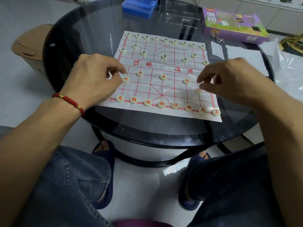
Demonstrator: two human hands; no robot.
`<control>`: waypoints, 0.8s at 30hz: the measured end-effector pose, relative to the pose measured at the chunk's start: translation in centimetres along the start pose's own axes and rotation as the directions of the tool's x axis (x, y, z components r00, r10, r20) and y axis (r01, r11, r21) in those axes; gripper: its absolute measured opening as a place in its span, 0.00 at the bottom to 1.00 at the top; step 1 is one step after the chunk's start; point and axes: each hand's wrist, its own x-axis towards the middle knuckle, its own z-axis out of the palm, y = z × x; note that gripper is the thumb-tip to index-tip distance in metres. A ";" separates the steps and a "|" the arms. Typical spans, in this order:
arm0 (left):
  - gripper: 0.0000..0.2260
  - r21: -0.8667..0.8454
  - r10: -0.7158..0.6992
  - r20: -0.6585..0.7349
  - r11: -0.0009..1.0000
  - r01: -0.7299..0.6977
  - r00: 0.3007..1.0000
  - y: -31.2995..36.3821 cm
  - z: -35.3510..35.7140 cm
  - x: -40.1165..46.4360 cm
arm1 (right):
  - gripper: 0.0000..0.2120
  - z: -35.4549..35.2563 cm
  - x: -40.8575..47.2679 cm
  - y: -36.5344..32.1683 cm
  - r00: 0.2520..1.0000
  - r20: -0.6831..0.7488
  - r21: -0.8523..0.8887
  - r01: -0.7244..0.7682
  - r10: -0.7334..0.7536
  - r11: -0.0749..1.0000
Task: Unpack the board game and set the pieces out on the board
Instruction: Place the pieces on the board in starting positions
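A paper board (165, 89) with a red grid lies flat on the glass table. Cream round pieces stand on it: a dark-lettered set (164, 56) across the far rows and a red-lettered set (161, 104) along the near row, with three red pawns (163, 77) mid-board. My left hand (95, 77) hovers over the board's left edge, fingertips pinched beside a red cannon piece (126, 79). My right hand (229, 79) is pinched over the right edge, just above another red piece (198, 90). Whether either pinch holds a piece is hidden.
The purple game box (232, 25) lies at the back right with small metal bits in front of it. A blue plastic case (139, 6) sits at the back. Clear plastic wrap (288, 63) is at the right. The round table's rim (164, 141) is above my knees.
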 end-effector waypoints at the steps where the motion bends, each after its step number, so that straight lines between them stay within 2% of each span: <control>1: 0.09 0.003 -0.006 0.001 1.000 0.006 1.000 0.0 0.0 0.0 | 0.10 -0.2 -0.1 0.9 0.999 -0.035 0.003 -0.039 0.039 0.999; 4: 0.10 0.008 -0.021 0.010 1.000 0.021 1.000 0.0 0.2 0.0 | 0.10 0.1 -0.2 2.7 0.990 -0.036 0.025 -0.139 0.139 0.990; 7: 0.10 0.010 -0.039 0.021 0.999 0.039 0.999 0.2 0.4 0.1 | 0.10 0.4 -0.3 3.2 0.987 0.000 0.050 -0.161 0.161 0.986; 9: 0.10 0.008 -0.039 0.025 0.999 0.039 0.999 0.3 0.5 0.1 | 0.09 0.4 -0.5 2.7 0.992 0.007 0.088 -0.128 0.128 0.988; 12: 0.10 0.005 -0.037 0.042 0.999 0.036 0.998 0.6 0.8 0.0 | 0.10 1.0 -0.5 0.6 0.997 0.077 0.146 -0.007 -0.005 0.989; 16: 0.10 0.008 -0.036 0.037 0.999 0.036 0.999 0.8 0.8 0.1 | 0.14 2.6 0.0 -1.6 0.983 0.095 0.108 0.145 -0.156 0.983; 24: 0.10 -0.005 -0.028 0.031 1.000 0.029 0.999 0.9 0.7 0.2 | 0.11 3.4 0.2 -2.4 0.972 0.128 0.092 0.184 -0.195 0.979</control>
